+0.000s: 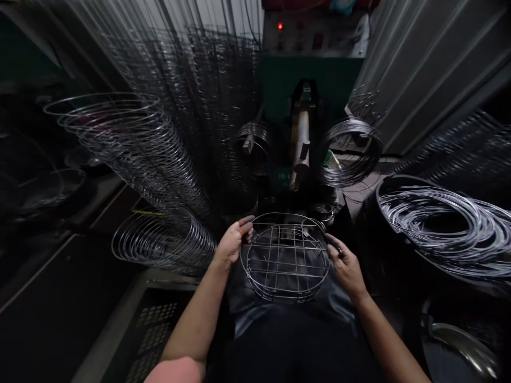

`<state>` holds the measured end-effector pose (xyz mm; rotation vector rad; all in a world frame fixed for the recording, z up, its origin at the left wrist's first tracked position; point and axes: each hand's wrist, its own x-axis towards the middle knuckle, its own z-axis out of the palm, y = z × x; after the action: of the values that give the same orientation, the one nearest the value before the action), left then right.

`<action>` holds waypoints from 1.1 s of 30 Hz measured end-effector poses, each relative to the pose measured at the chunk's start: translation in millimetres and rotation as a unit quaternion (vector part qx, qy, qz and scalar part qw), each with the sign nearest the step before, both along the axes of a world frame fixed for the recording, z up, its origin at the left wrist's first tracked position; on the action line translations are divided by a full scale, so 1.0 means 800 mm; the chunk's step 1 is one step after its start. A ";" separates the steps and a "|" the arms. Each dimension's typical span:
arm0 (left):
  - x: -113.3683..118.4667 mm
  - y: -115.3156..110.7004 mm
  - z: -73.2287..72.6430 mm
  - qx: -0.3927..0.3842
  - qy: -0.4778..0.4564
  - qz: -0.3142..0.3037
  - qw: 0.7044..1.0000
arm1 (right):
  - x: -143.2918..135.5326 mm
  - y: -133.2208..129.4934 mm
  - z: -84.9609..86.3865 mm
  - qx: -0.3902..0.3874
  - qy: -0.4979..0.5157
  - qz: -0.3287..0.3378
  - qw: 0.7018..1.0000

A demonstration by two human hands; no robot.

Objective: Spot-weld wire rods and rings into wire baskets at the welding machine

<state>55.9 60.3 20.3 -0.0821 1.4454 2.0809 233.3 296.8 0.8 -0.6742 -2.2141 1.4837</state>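
Note:
A round wire basket (285, 263) with a gridded bottom is held over my lap, in the lower middle of the head view. My left hand (235, 239) pinches its upper wire ring at the left side. On the opposite side, my right hand (344, 263) grips the rim, fingers closed around the wire. Dark apron cloth shows through the grid. Just beyond the basket stands a machine with a metal arm (301, 143) pointing toward me.
Tall stacks of wire rings (131, 143) lean at the left, above a plastic crate (120, 319). Wire coils (351, 151) hang by the machine. At the right, a dark tub (385, 186) holds many loose wire hoops. A control panel (311, 37) with a red light is at the back.

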 end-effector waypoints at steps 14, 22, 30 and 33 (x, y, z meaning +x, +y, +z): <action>-0.003 -0.028 -0.059 -0.227 0.153 -0.108 0.956 | 0.008 0.002 -0.043 0.023 -0.053 0.008 0.998; 0.002 -0.033 -0.077 -0.269 0.202 -0.121 0.934 | 0.008 0.014 -0.042 0.051 -0.072 0.033 0.996; 0.005 -0.036 -0.066 -0.299 0.236 -0.163 0.910 | 0.013 0.016 -0.047 0.016 -0.092 0.045 0.995; 0.009 -0.048 -0.061 -0.285 0.254 -0.237 0.893 | 0.019 0.012 -0.047 -0.035 -0.092 0.039 0.994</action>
<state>63.0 21.9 -28.7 0.5690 2.0981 1.2758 248.7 306.5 -36.6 -0.7840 -2.3580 1.6029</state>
